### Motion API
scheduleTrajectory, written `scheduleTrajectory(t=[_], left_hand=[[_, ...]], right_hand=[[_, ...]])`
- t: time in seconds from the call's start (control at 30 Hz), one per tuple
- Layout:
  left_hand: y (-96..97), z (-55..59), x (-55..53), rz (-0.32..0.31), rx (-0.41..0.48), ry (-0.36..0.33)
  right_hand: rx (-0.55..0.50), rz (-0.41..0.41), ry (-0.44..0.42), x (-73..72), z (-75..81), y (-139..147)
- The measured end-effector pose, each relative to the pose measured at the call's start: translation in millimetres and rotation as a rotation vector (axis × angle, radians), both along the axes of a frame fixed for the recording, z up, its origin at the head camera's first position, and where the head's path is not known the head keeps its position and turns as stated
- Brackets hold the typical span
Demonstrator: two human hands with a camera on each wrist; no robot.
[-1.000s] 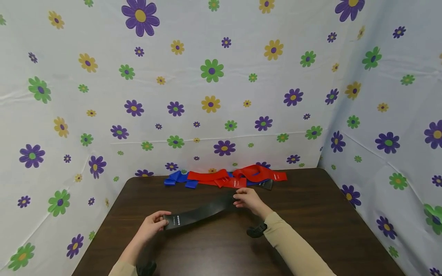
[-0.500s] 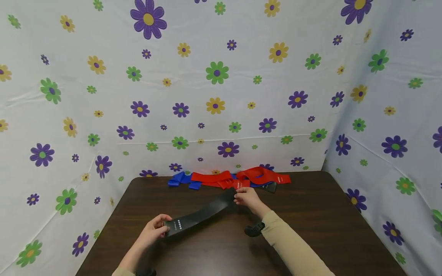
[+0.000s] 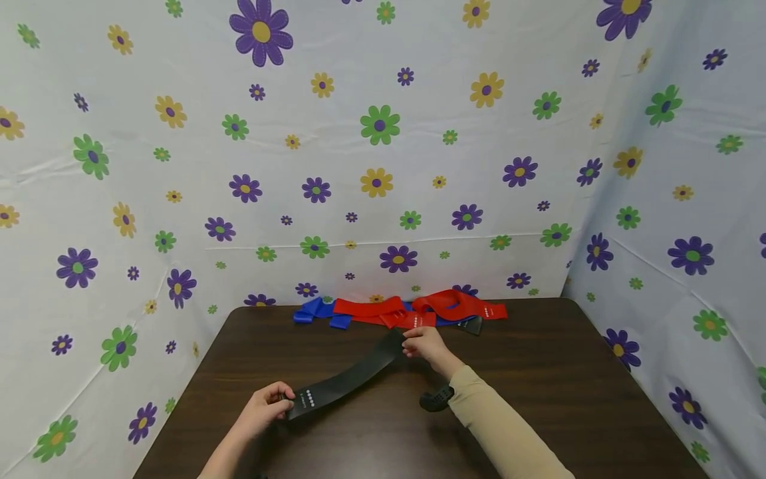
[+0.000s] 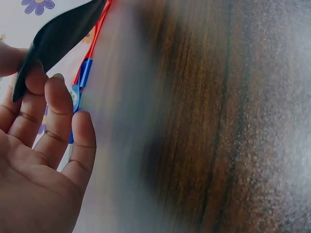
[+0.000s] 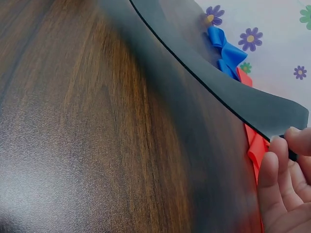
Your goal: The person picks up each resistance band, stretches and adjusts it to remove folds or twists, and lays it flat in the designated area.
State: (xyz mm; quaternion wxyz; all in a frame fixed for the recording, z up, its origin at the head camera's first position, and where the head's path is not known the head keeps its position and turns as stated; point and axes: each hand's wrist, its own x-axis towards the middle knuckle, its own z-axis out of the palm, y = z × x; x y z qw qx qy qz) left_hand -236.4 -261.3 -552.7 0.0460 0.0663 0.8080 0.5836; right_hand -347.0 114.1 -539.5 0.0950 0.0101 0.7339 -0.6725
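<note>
A black resistance band (image 3: pixel 350 378) with white dots and print near one end hangs in a shallow sag between my two hands. My left hand (image 3: pixel 263 407) pinches its printed end between thumb and fingers, lower left in the head view. The other end is pinched by my right hand (image 3: pixel 427 347), farther back on the table. In the left wrist view the black band (image 4: pixel 63 36) is folded between thumb and index finger, the other fingers loosely bent. In the right wrist view the band (image 5: pixel 233 94) runs edge-on from my right fingertips up to the left.
Along the back edge of the dark wooden table (image 3: pixel 509 386) lie red bands (image 3: pixel 368 309), blue bands (image 3: pixel 314 309) and a black band's end (image 3: pixel 473 325) in an overlapping row. A flower-print cloth (image 3: pixel 335 219) hangs right behind them.
My left hand has come slightly lower and nearer, so the black band slants more. My right hand keeps its pinch nearly in place. The head view has shifted a little.
</note>
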Motion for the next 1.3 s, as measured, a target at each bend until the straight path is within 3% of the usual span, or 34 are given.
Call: scheduleTrajectory(t=[0.13,0.27,0.47,0.7,0.87,1.13,1.3], left_hand=[[-3.8,0.8,2.5,-0.014,0.010,0.012],[-7.6,1.2,5.7,-0.018,0.026,-0.018],[-13.5,-0.3,8.6,-0.086,0.053,-0.027],[-15.4,-6.2,10.2,-0.175,0.124,-0.014],[-10.7,-9.9,13.0,-0.241,0.170,-0.046],[1.6,-10.5,18.7,-0.366,0.175,-0.108],[7.1,-10.4,20.9,-0.421,0.161,-0.135]], right_hand=[[0.063,0.003,0.024,-2.8,-1.2,-2.0],[0.193,0.007,0.087,-4.4,-0.1,-3.6],[0.352,0.029,0.202,-5.8,4.1,-8.2],[0.316,0.006,0.217,-9.1,5.9,-16.7],[0.301,-0.005,0.222,-9.6,8.8,-23.1],[0.287,-0.002,0.244,-11.7,9.5,-31.6],[0.238,-0.038,0.202,-14.9,8.1,-36.3]])
